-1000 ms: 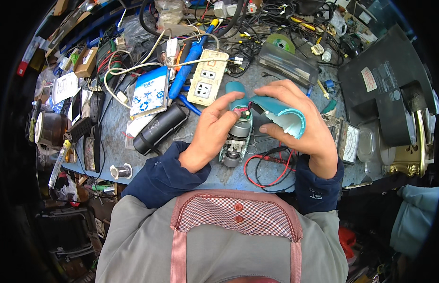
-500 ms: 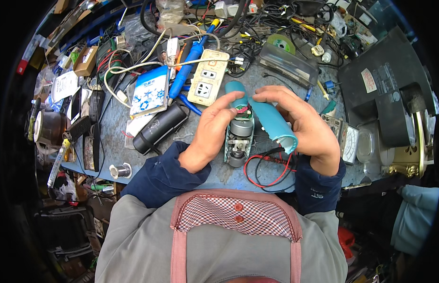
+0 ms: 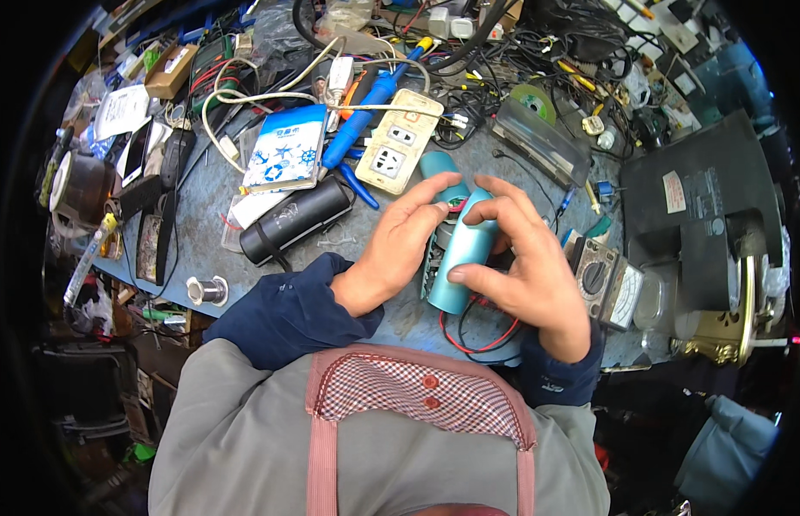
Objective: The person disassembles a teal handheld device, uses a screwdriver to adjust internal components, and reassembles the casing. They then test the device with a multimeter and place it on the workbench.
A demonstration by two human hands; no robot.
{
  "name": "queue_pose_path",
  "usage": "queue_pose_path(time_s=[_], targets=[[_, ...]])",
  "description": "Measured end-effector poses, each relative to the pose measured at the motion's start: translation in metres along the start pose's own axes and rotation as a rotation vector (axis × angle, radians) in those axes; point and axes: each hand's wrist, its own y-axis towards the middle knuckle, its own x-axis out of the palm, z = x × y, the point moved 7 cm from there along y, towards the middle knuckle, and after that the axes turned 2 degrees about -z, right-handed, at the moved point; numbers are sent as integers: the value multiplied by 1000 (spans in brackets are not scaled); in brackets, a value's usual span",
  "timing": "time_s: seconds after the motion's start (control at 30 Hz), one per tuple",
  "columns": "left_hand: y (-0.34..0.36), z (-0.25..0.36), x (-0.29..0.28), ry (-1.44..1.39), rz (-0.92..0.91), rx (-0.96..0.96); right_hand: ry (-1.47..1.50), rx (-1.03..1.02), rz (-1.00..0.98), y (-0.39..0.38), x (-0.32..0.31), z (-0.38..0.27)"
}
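Note:
A curved teal casing half (image 3: pixel 460 267) lies over an opened teal handheld device (image 3: pixel 435 163), whose motor and gearing it now mostly covers. My right hand (image 3: pixel 538 275) grips the casing half, thumb near its lower end and fingers curled along its upper part. On the other side, my left hand (image 3: pixel 390 258) pinches the device near the joint of its upper end, index finger and thumb against it. A strip of the inner mechanism (image 3: pixel 430 267) shows at the left edge of the casing half. Red and black leads (image 3: pixel 482 350) loop beneath it.
A power strip (image 3: pixel 403 142), blue soldering iron (image 3: pixel 359 120) and black cylindrical case (image 3: pixel 297 222) lie left of the device. An analog multimeter (image 3: pixel 600 275) and large black housing (image 3: pixel 692 189) stand right. A solder spool (image 3: pixel 207 291) sits near the front edge. Cables (image 3: pixel 538 52) crowd the back.
My right hand has brought the casing half left and down over the device, covering the motor that was exposed. My left hand stays at the device's upper part. The view has shifted slightly.

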Motion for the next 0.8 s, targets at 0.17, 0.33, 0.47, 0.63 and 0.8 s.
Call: queue_pose_path(time_s=[0.17, 0.33, 0.47, 0.63, 0.8], targets=[[-4, -2, 7, -139, -47, -20, -176, 70, 116, -7, 14, -3], [-9, 11, 12, -129, -80, 9, -227, -14, 119, -15, 14, -9], [-10, 15, 16, -147, -43, 89, -320, -28, 111, -12, 20, -16], [-14, 20, 18, -186, -75, 85, -193, -9, 204, -12, 22, -4], [-14, 19, 16, -214, -39, 137, -53, 132, 261, -16, 31, 18]])
